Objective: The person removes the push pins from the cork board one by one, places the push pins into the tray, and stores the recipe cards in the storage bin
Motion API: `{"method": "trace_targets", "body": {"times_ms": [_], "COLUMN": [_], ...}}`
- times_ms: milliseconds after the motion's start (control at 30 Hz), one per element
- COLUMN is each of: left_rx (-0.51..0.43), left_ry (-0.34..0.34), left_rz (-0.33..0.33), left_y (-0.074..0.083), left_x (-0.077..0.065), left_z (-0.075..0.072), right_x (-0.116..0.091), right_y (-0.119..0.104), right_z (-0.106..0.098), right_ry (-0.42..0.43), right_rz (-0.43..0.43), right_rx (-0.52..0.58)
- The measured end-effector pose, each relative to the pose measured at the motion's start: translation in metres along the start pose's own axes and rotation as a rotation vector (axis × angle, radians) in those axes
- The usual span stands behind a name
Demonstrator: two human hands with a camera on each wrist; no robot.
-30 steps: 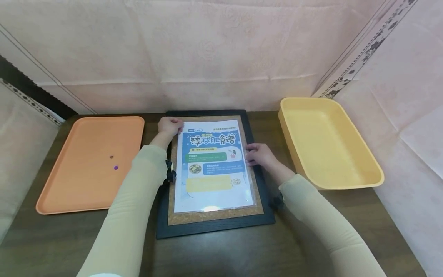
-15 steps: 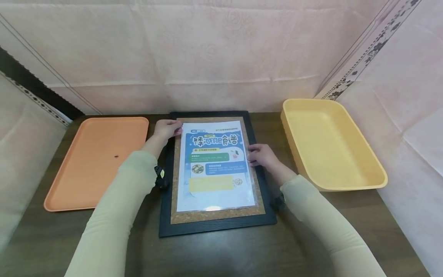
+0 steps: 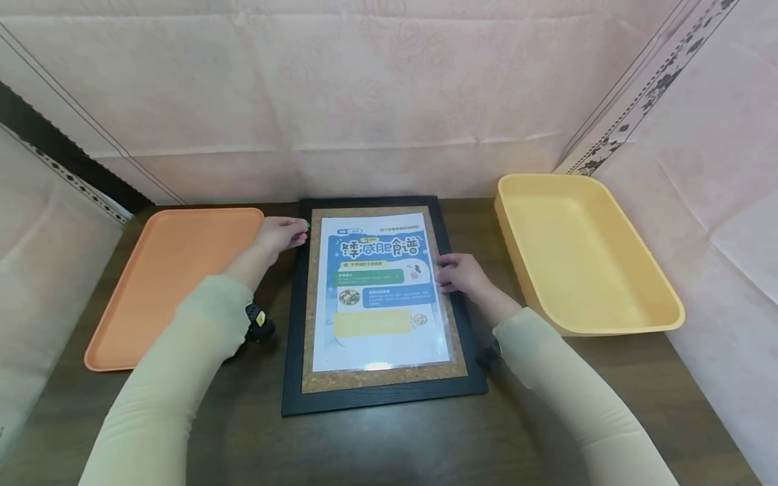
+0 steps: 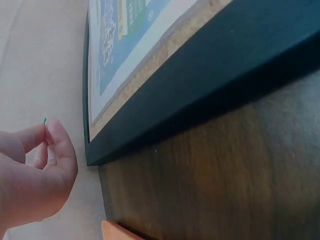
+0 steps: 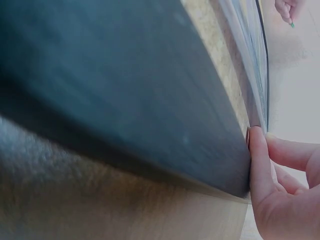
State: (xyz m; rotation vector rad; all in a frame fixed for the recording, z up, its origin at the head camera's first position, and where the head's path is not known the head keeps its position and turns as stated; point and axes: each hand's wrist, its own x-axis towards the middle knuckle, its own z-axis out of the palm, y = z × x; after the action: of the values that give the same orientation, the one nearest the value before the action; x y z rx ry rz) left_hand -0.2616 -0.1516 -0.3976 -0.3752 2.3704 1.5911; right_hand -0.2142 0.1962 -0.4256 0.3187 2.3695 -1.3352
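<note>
A laminated poster [image 3: 365,354] lies on a cork board [image 3: 340,380] with a black frame [image 3: 383,395]. My left hand [image 3: 275,237] hovers beside the frame's upper left corner, pinching a small green thumbtack [image 4: 45,120] between thumb and forefinger; mostly its thin green edge shows. At the poster's right edge, about halfway down, my right hand [image 3: 463,277] pinches the sheet's side. In the right wrist view, the thumb and a finger [image 5: 259,145] meet at that edge, over the cork and frame.
An orange tray [image 3: 164,270] sits on the left of the dark wooden table [image 3: 389,449], partly covered by my left sleeve. A deep yellow bin [image 3: 583,256] stands on the right. Pale patterned cloth [image 3: 377,101] hangs behind and at both sides.
My left hand has moved left, off the poster's upper left corner to beside the frame, and the green thumbtack now shows in it. My right hand has stayed at the right edge.
</note>
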Motion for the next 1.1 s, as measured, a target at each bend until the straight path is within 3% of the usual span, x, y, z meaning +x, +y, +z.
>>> {"method": "trace_targets", "body": {"times_ms": [167, 367, 800, 1100], "left_rx": [0.01, 0.0, -0.104, -0.203], "left_ry": [-0.031, -0.085, -0.15, -0.17], "left_rz": [0.025, 0.008, 0.015, 0.0], "left_y": [-0.001, -0.005, -0.026, -0.037], "left_x": [-0.008, -0.018, -0.034, -0.045], "left_z": [-0.008, -0.017, -0.046, -0.062], "right_x": [0.0, -0.002, 0.0, -0.006], "right_y": [0.0, -0.001, -0.001, -0.001], "right_z": [0.0, 0.0, 0.001, 0.0], "right_ry": [0.0, -0.005, -0.024, -0.09], "right_rz": [0.008, 0.004, 0.029, -0.028], "right_rx": [0.004, 0.002, 0.036, 0.085]}}
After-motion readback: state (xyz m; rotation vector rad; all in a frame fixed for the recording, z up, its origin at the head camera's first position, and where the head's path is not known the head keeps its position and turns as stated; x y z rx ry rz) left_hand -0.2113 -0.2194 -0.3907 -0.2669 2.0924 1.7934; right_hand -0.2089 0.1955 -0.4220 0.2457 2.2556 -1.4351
